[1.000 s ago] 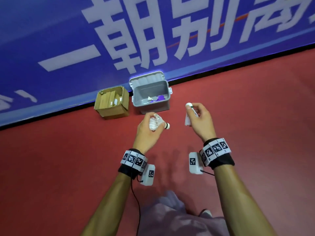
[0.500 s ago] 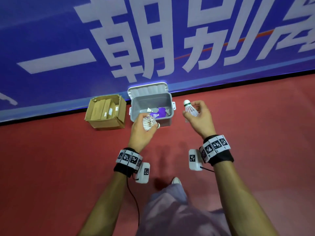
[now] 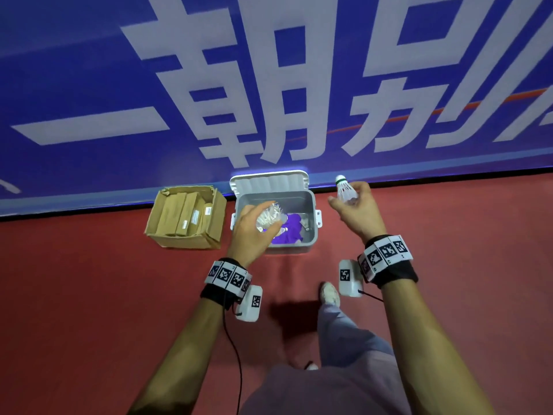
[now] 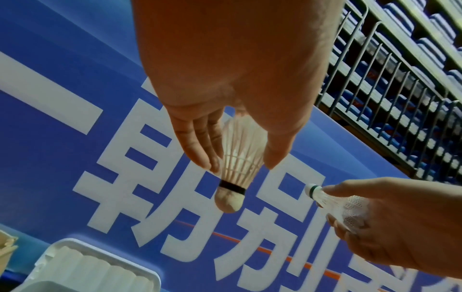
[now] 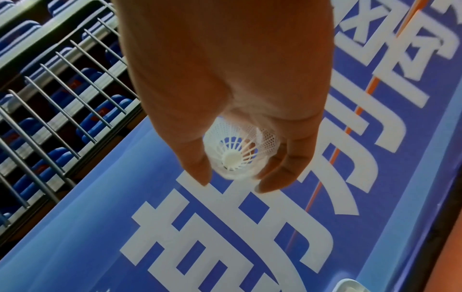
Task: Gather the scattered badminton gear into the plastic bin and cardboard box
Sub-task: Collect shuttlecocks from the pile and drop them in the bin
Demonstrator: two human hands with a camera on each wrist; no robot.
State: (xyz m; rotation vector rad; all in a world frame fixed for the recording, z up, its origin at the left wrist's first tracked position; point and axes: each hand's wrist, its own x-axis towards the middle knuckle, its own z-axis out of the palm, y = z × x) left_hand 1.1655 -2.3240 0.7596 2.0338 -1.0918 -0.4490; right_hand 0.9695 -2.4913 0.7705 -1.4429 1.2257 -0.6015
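Note:
My left hand (image 3: 264, 221) holds a white feather shuttlecock (image 3: 267, 217) above the open grey plastic bin (image 3: 312, 205). In the left wrist view the fingers (image 4: 200, 150) and thumb pinch the feather shuttlecock's (image 4: 241, 154) skirt, its black-banded cork pointing away from the palm. My right hand (image 3: 344, 202) grips a white plastic shuttlecock (image 3: 345, 190) with a green band, just right of the bin's far corner. The right wrist view looks into the plastic shuttlecock's (image 5: 237, 154) mesh skirt between thumb and fingers. The brown cardboard box (image 3: 185, 217) stands left of the bin.
The bin holds a purple item (image 3: 291, 229) and another shuttlecock (image 3: 305, 224); its lid (image 3: 269, 182) leans open against the blue banner wall (image 3: 269, 85). Flat brown packets fill the cardboard box. My shoe (image 3: 329, 293) stands on the red floor (image 3: 89, 295) below the bin.
I have stepped closer to the bin. My left hand has carried the feather shuttlecock forward from in front of the bin to above its opening. The right hand stays beside the bin.

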